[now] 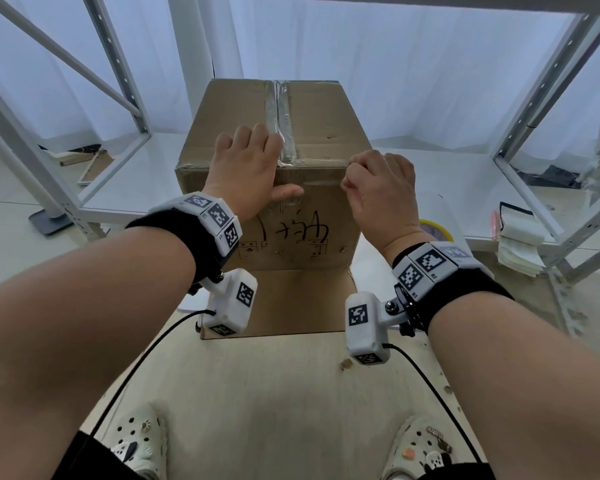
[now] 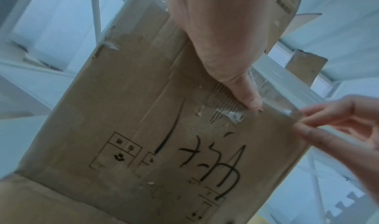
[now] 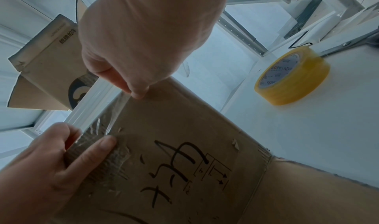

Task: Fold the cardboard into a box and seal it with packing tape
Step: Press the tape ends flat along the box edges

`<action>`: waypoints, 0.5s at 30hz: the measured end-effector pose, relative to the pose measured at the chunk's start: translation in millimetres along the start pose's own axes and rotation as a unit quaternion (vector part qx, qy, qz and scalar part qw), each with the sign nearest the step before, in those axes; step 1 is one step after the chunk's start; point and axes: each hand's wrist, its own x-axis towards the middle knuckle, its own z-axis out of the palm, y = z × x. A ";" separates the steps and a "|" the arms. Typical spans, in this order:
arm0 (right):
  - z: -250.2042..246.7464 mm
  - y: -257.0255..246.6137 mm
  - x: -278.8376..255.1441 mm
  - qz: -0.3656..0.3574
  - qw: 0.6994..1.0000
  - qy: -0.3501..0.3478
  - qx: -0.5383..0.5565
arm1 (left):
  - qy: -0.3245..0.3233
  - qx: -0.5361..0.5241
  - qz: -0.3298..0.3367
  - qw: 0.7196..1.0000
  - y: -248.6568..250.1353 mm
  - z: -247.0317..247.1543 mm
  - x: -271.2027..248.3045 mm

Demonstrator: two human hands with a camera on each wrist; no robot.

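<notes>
Fingers [image 2: 307, 130] of the right hand [image 1: 381, 188] pinched the tape strip [image 3: 115, 112]; left hand [image 1: 246, 168] lay flat, thumb pinning it to the box [image 1: 291, 230]. Best pull taut, then smooth down.

Right hand [image 3: 143, 38] pinches clear tape strip [image 3: 116, 114] above box [image 3: 184, 130]; left hand [image 3: 51, 159] presses box; tape roll [image 3: 291, 77] beside box.

Soft even daylight, wide-angle edge warp, wrist views dim

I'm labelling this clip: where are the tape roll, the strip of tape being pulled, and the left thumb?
tape roll [image 3: 292, 76], right wrist view, on its yellow side.
strip of tape [image 3: 116, 114], right wrist view, on its loose stretch.
left thumb [image 2: 249, 98], left wrist view, near its tip.
</notes>
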 end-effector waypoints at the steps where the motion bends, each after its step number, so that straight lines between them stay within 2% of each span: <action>1: -0.9 -0.9 -0.1 -0.002 1.000 0.000 -0.003 | 0.002 -0.009 0.000 1.000 0.2 -2.2 -0.9; 5: -2.9 -3.3 1.5 0.009 1.000 -0.008 -0.005 | 0.024 -0.105 0.008 0.994 6.7 -10.2 3.1; 8: -2.8 -3.4 1.7 0.010 1.000 -0.013 -0.007 | 0.012 -0.090 0.034 0.995 20.3 -9.7 12.6; 12: -2.8 -1.2 2.7 0.015 1.000 -0.022 0.006 | 0.006 -0.070 0.010 0.997 27.0 -2.9 16.5; 15: -3.9 1.4 1.3 0.001 0.999 -0.043 0.010 | 0.012 -0.036 0.038 0.999 23.7 1.2 13.7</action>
